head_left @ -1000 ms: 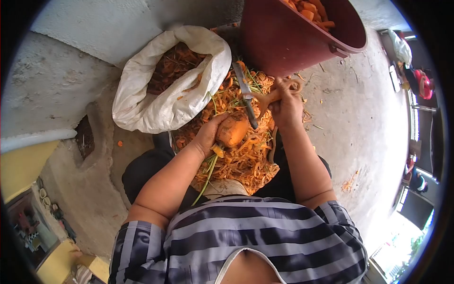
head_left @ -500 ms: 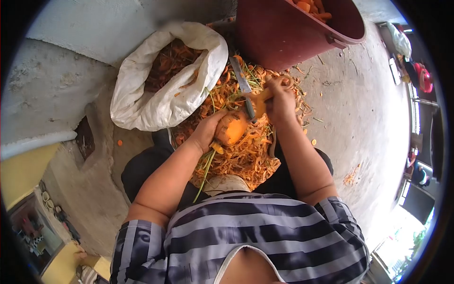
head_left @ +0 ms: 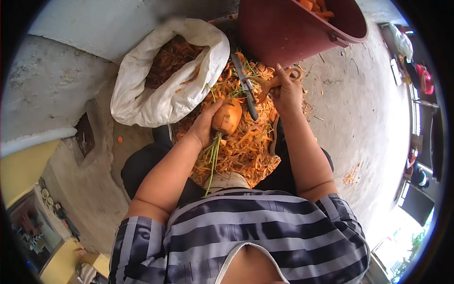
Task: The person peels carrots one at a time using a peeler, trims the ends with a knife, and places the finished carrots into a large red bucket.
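Note:
My left hand [head_left: 205, 124] is closed around a thick orange carrot [head_left: 228, 116], whose green stems hang down toward my body. Between the fingers of my right hand [head_left: 287, 94] is a brownish-orange peeler [head_left: 266, 86] with a forked head and a ring-shaped handle end. The peeler is apart from the carrot, up and to its right. A knife [head_left: 245, 85] with a dark handle lies on the heap of carrot peelings [head_left: 246, 158], between my two hands.
A white sack [head_left: 165, 106] with its rim rolled down holds peelings at the upper left. At the top right stands a dark red bucket [head_left: 288, 35] with carrots [head_left: 317, 7] in it. Scraps lie on the concrete floor [head_left: 350, 109]. A wall [head_left: 90, 23] borders the left.
The carrot has turned in my left hand, so its stems now point down toward me. My right hand has moved up and slightly right with the peeler, away from the carrot.

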A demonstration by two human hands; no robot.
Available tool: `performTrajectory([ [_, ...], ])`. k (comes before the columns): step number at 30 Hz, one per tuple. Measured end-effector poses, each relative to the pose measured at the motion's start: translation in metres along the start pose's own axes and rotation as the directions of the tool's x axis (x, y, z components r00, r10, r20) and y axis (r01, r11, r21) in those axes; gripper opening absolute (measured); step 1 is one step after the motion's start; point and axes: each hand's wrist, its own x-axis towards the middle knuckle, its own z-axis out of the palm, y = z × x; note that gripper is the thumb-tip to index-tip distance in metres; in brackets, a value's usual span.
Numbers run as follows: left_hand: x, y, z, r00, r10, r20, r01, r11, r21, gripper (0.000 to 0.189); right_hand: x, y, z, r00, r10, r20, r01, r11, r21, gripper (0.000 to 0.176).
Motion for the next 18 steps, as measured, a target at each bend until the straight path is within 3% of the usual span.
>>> performTrajectory([
  [2,0.003,-0.001,-0.003,0.999,-0.025,0.032,0.025,0.999,-0.026,0.040,-0.011,0.004,0.006,0.993,0.095,0.073,-0.096,0.995,0.009,0.021],
  [3,0.003,-0.002,-0.005,0.998,-0.032,0.060,0.034,0.999,-0.041,0.040,-0.025,0.006,0.012,0.959,0.143,0.244,-0.161,0.986,0.054,0.023],
  [5,0.007,-0.004,-0.010,0.990,-0.076,0.119,0.088,0.991,-0.096,0.039,-0.041,0.022,0.018,0.898,0.099,0.430,-0.094,0.995,-0.032,0.022],
  [7,0.016,-0.007,-0.015,0.971,-0.150,0.184,0.182,0.967,-0.175,0.037,-0.043,0.027,0.021,0.894,0.146,0.424,-0.140,0.989,-0.045,0.021],
  [8,0.020,-0.011,-0.015,0.989,-0.139,0.042,0.143,0.981,-0.129,0.033,-0.043,0.030,0.020,0.892,0.168,0.419,-0.163,0.985,-0.050,0.021],
  [12,0.009,-0.002,0.001,0.994,-0.101,-0.041,0.097,0.992,-0.076,0.034,-0.026,0.044,0.005,0.872,0.246,0.424,-0.256,0.966,-0.033,0.016],
  [15,0.002,0.001,0.005,0.994,-0.095,-0.050,0.097,0.994,0.041,0.037,-0.015,0.031,0.009,0.965,0.238,0.109,-0.235,0.971,-0.041,0.012],
  [17,-0.008,0.007,0.006,0.994,-0.106,-0.037,0.110,0.985,0.132,0.038,0.032,0.020,-0.028,0.994,0.105,-0.014,-0.104,0.993,0.057,0.012],
  [18,0.000,0.001,-0.007,0.993,-0.105,0.044,0.101,0.990,0.098,0.039,0.011,-0.001,-0.008,0.997,0.073,-0.009,-0.073,0.996,0.042,0.012],
])
